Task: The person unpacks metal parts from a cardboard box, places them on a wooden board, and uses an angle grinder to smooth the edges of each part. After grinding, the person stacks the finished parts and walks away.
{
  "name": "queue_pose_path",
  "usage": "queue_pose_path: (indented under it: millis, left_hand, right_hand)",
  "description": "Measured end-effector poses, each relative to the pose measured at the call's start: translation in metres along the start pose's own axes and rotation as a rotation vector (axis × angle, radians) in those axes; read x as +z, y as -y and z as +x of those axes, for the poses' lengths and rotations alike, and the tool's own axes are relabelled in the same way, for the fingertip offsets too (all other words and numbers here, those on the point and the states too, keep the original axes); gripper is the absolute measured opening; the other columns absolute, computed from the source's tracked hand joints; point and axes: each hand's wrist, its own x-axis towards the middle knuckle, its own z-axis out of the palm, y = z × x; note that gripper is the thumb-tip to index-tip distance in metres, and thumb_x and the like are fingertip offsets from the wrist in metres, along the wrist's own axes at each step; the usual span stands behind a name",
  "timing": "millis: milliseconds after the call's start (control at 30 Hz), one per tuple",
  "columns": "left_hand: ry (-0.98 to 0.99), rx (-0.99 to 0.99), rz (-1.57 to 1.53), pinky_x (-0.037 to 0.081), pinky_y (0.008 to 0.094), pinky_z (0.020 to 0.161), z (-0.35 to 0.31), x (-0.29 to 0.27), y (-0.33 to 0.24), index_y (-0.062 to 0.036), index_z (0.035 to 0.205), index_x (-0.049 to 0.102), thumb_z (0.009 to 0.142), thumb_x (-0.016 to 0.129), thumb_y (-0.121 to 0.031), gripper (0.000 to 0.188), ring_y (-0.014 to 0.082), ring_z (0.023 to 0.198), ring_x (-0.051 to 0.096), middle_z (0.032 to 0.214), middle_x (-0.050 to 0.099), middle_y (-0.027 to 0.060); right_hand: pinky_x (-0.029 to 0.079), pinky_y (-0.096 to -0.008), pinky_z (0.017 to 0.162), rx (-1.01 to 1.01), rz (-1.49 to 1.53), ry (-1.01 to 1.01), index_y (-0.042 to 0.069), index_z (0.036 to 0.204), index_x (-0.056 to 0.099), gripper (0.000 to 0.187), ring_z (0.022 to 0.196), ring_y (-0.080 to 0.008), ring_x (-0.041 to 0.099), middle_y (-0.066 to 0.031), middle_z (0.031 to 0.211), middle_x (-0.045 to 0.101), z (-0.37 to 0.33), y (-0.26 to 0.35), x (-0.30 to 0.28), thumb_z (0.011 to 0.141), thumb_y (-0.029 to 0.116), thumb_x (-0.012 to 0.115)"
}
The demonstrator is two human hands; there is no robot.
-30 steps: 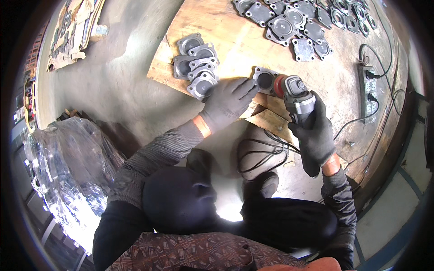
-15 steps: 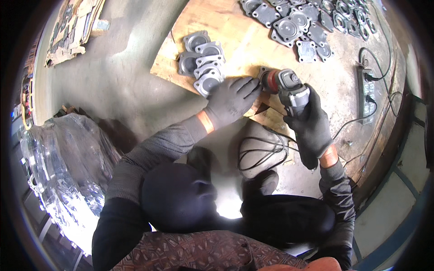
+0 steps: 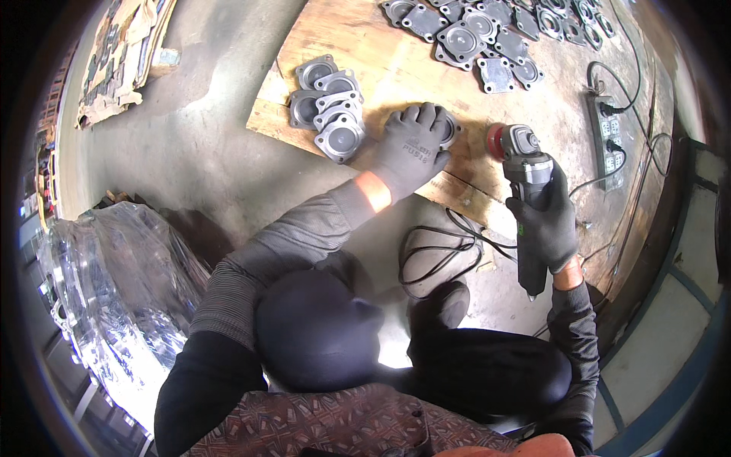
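Observation:
My left hand (image 3: 415,148), in a grey glove, lies over a round-centred metal flange plate (image 3: 451,131) on the wooden board. Its fingers curl over the plate, whose right end sticks out past them. My right hand (image 3: 554,225), also gloved, is wrapped around the body of an angle grinder (image 3: 527,171). The grinder's reddish disc (image 3: 496,142) is apart from the plate, to its right. Left of my left hand, several similar flange plates (image 3: 340,139) lie overlapping in a stack near the board's edge.
Many loose metal plates (image 3: 462,39) cover the far side of the wooden board (image 3: 381,57). A power strip (image 3: 609,145) with plugged-in cables lies at right. A coiled black cable (image 3: 426,263) hangs below the board's near edge. Clear plastic sheeting (image 3: 114,266) covers something at left.
The grinder has moved right and away from the plate in my right hand. My left hand has turned and now covers the plate from above. The whole view has shifted slightly.

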Motion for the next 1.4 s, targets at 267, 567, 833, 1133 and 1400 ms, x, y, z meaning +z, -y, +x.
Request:
queue_pose_path:
  millis: [267,567,833,1133,1400]
  left_hand:
    - [-0.081,0.121,-0.144,0.050,0.0481,0.116,-0.051,0.007,0.025,-0.0094,0.146,0.066,0.098,0.073,-0.023,0.050,0.0300,0.141,0.057,0.157,0.058,0.0077]
    - [-0.121,0.186,-0.068,0.054,0.0422,0.112,-0.060,0.024,0.029,-0.0089,0.132,0.074,0.095,0.076,-0.021,0.039,0.0266,0.137,0.061,0.145,0.065,0.0057]
    - [-0.212,0.234,-0.044,0.053,0.0433,0.113,-0.066,0.028,0.033,-0.0061,0.134,0.074,0.095,0.075,-0.019,0.041,0.0284,0.136,0.063,0.146,0.066,0.0095]
    - [-0.294,0.172,-0.201,0.054,0.0468,0.107,-0.074,0.021,0.033,-0.0091,0.134,0.073,0.096,0.073,-0.013,0.038,0.0314,0.126,0.066,0.141,0.067,0.0103]
    - [-0.463,0.019,-0.506,0.058,0.0460,0.103,-0.079,0.008,0.046,-0.0023,0.132,0.071,0.103,0.071,-0.006,0.029,0.0364,0.119,0.070,0.132,0.069,0.0157]
  right_hand:
    - [0.059,-0.0418,0.107,-0.054,-0.006,0.055,0.006,0.168,0.039,0.099,0.124,-0.0289,0.074,-0.0206,0.138,0.073,-0.004,-0.006,0.018,0.084,0.009,0.090]
    - [0.060,-0.0472,0.104,-0.065,-0.137,0.131,0.003,0.169,0.035,0.097,0.127,-0.0434,0.075,-0.0300,0.134,0.075,0.016,0.016,0.035,0.088,0.012,0.088]
    - [0.060,-0.0455,0.104,-0.070,-0.148,0.093,0.005,0.166,0.039,0.094,0.124,-0.0415,0.076,-0.0274,0.135,0.075,0.018,0.023,0.038,0.087,0.012,0.088]
    - [0.059,-0.0403,0.108,-0.056,-0.140,0.051,0.004,0.168,0.041,0.095,0.123,-0.0256,0.073,-0.0170,0.139,0.074,0.009,0.020,0.030,0.086,0.005,0.088]
    - [0.060,-0.0489,0.105,-0.160,-0.199,0.168,0.010,0.170,0.035,0.103,0.126,-0.0460,0.075,-0.0285,0.135,0.075,0.017,0.022,0.060,0.085,0.021,0.091]
